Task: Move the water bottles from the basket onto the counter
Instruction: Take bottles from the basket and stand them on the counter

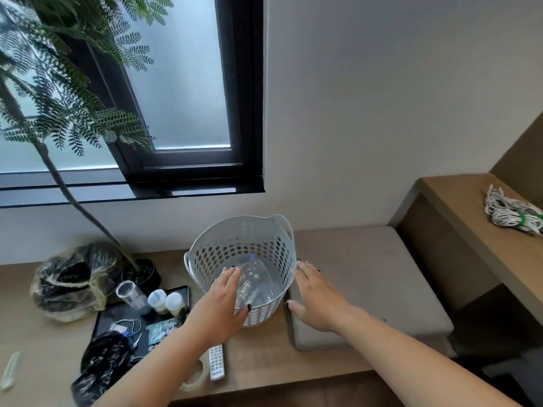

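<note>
Far left of the worktop (264,356): bagged dark bundle (69,284) at the back, potted plant base (142,273) beside it. Next, black tray (117,315) with a clear glass (132,296) and two small capped jars (166,301). White remote (216,362) and a tape roll (194,377) near the front edge.

My left hand (219,306) reaches over the near rim of the white perforated basket (244,245), which sits mid-worktop toward the back edge. Left grip is curled around a clear plastic water bottle (255,277) lying tilted inside the basket, cap end up toward the back; thumb on the near side, fingers across the top. Looks closed on it, not lifted yet. I can't tell whether more bottles are in there.

My right hand (313,298) sits just outside the basket's right wall, fingers spread, holding nothing, maybe steadying the basket.

Handling guess: thin transparent plastic, dents if squeezed, smooth and a bit slippery. Weight unclear, as I can't read the fill level. Best hold is around the mid-body or at the shoulder below the cap.

Right of the basket: beige cushion (367,283). Cord bundle (512,212) lies on the raised shelf at far right.
</note>
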Demonstrator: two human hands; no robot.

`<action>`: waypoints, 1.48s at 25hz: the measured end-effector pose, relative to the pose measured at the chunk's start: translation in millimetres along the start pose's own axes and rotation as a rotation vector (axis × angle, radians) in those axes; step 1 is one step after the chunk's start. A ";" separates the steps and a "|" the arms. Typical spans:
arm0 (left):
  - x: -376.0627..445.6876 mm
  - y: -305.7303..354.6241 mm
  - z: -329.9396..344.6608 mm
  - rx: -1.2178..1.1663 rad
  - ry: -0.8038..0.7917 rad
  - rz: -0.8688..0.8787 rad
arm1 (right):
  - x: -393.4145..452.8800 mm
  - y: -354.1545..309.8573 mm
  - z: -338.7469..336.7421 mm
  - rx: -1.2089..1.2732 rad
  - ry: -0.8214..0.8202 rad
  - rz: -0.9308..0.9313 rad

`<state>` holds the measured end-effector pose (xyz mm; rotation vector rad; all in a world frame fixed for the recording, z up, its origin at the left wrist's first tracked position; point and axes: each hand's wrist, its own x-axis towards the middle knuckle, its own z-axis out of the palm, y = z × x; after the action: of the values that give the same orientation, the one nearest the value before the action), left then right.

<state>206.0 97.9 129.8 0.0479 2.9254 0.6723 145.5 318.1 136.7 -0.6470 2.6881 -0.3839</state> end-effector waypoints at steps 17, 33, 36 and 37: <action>164.7 -80.1 79.0 -0.187 -0.259 -0.358 | 210.3 67.6 52.0 0.227 -0.282 0.140; 276.8 -221.8 256.8 -0.384 -0.485 -1.140 | 355.6 80.2 272.3 0.584 -0.420 0.555; 282.0 -230.0 276.1 -0.048 -0.452 -0.993 | 374.5 76.9 295.7 0.560 -0.089 0.649; 286.4 -232.0 282.7 0.066 -0.384 -0.884 | 381.6 77.3 300.1 0.506 0.061 0.665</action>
<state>-37.1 29.1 -260.0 -0.9276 2.2479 0.3505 -85.4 148.1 -262.7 0.3970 2.5075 -0.8443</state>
